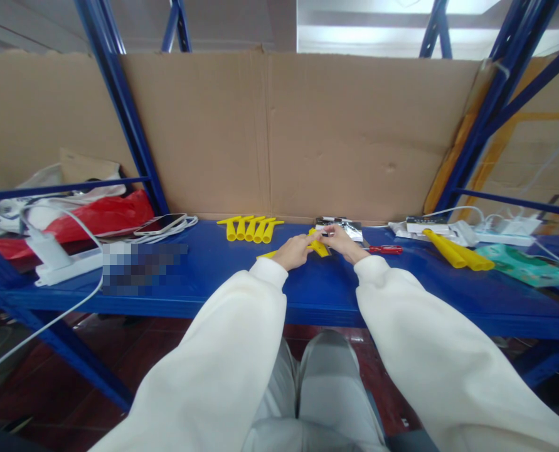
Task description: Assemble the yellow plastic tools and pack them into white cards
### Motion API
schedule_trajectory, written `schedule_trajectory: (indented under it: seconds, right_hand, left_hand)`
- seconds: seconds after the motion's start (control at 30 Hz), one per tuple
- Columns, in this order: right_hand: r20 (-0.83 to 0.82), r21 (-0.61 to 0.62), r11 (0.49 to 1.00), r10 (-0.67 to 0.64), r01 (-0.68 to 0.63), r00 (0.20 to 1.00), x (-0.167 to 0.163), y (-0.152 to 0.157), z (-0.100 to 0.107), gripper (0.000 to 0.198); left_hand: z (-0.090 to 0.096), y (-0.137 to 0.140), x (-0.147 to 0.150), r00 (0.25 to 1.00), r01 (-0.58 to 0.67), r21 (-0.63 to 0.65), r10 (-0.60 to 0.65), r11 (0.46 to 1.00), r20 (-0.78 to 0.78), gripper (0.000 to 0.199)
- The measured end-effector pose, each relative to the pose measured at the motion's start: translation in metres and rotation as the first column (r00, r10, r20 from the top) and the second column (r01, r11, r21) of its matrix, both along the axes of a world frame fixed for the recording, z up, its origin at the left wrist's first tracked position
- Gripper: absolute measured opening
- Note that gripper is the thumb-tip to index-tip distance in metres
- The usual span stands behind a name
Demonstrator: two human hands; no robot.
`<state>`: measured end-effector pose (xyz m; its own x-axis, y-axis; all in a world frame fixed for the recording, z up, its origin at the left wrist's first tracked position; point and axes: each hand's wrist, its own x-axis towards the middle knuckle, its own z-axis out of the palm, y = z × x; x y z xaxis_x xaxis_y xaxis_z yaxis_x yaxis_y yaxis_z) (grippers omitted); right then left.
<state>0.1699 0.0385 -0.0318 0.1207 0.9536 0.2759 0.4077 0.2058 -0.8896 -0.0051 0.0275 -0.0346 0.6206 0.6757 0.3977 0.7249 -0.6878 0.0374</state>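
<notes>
At the middle of the blue bench, my left hand is closed around a yellow plastic T-shaped tool. The tool's handle sticks out to the left under my palm, and its flat head lies to the right between my hands. My right hand is closed in a pinch at the top of that head. A small dark bit shows by its fingertips, too small to name. Just behind my hands lies a black and silver packet. A red-handled screwdriver rests right of my right wrist.
Several yellow T-shaped tools stand in a row at the back left. Two yellow tubes lie at right beside a green packet. A phone, red bag and power strip are at left. Cardboard walls the back.
</notes>
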Motion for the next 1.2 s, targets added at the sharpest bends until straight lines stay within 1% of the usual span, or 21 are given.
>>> schedule_trajectory:
  seconds: [0.13,0.3,0.4,0.5,0.57,0.6,0.63,0.67,0.7,0.73,0.77,0.83,0.9,0.97,1.07,1.2]
  right_hand:
    - [-0.051,-0.032,0.999,0.013,-0.014,0.999,0.004,0.000,0.001,0.040]
    - [-0.117,-0.106,0.992,0.053,-0.066,0.992,0.007,-0.003,0.002,0.043]
    - [-0.157,-0.105,0.992,0.060,-0.077,0.986,0.006,-0.002,0.002,0.038]
    - [-0.166,-0.071,0.996,0.035,-0.048,0.985,0.006,0.003,0.003,0.024]
    - [-0.090,-0.024,0.999,-0.023,0.021,0.996,0.012,0.007,0.007,0.015]
    - [-0.011,0.021,0.998,-0.058,0.059,0.998,0.017,0.008,0.009,0.014]
    - [0.094,0.079,0.992,-0.109,0.102,0.990,0.023,0.009,0.012,0.015]
    - [0.233,0.151,0.983,-0.137,0.104,0.963,0.031,0.009,0.014,0.018]
    - [0.375,0.205,0.974,-0.164,0.091,0.913,0.038,0.009,0.016,0.019]
    - [0.499,0.215,0.973,-0.188,0.089,0.846,0.046,0.008,0.018,0.020]
    - [0.601,0.174,0.979,-0.194,0.110,0.775,0.053,0.007,0.019,0.020]
    - [0.738,0.052,0.986,-0.143,0.155,0.660,0.063,0.003,0.020,0.020]
    - [0.794,-0.052,0.980,-0.076,0.191,0.604,0.067,0.001,0.019,0.022]
    - [0.808,-0.096,0.976,-0.039,0.197,0.588,0.067,-0.001,0.018,0.026]
    - [0.822,-0.101,0.978,-0.022,0.184,0.568,0.061,-0.002,0.016,0.027]
    - [0.855,-0.084,0.982,-0.017,0.169,0.519,0.054,-0.001,0.016,0.027]
  left_hand:
    - [0.004,-0.005,0.001,1.000,-0.010,0.000,0.010,1.000,-0.021,0.054]
    - [0.003,-0.003,0.001,0.999,0.028,0.020,-0.027,0.999,-0.035,0.044]
    - [0.002,-0.002,0.001,0.999,0.040,0.032,-0.040,0.999,-0.023,0.042]
    - [0.003,-0.003,0.001,0.999,0.041,0.034,-0.041,0.999,-0.006,0.040]
    - [0.004,-0.004,0.002,0.999,0.038,0.030,-0.038,0.999,-0.005,0.041]
    - [0.005,-0.005,0.002,0.999,0.036,0.025,-0.036,0.999,-0.007,0.041]
    - [0.005,-0.005,0.003,0.999,0.034,0.020,-0.034,0.999,-0.009,0.041]
    - [0.006,-0.006,0.003,0.999,0.034,0.014,-0.034,0.999,-0.010,0.041]
    - [0.006,-0.007,0.003,0.999,0.036,0.009,-0.036,0.999,-0.010,0.041]
    - [0.006,-0.007,0.004,0.999,0.037,0.004,-0.037,0.999,-0.011,0.041]
    - [0.006,-0.008,0.004,0.999,0.038,-0.002,-0.038,0.999,-0.013,0.041]
    - [0.007,-0.010,0.005,0.999,0.032,-0.021,-0.033,0.999,-0.025,0.041]
    - [0.008,-0.012,0.006,0.999,0.023,-0.040,-0.025,0.999,-0.039,0.043]
    - [0.009,-0.014,0.006,0.998,0.024,-0.047,-0.026,0.999,-0.051,0.043]
    - [0.008,-0.013,0.007,0.997,0.034,-0.048,-0.037,0.998,-0.073,0.042]
    - [0.004,-0.010,0.008,0.993,0.056,-0.036,-0.060,0.998,-0.104,0.043]
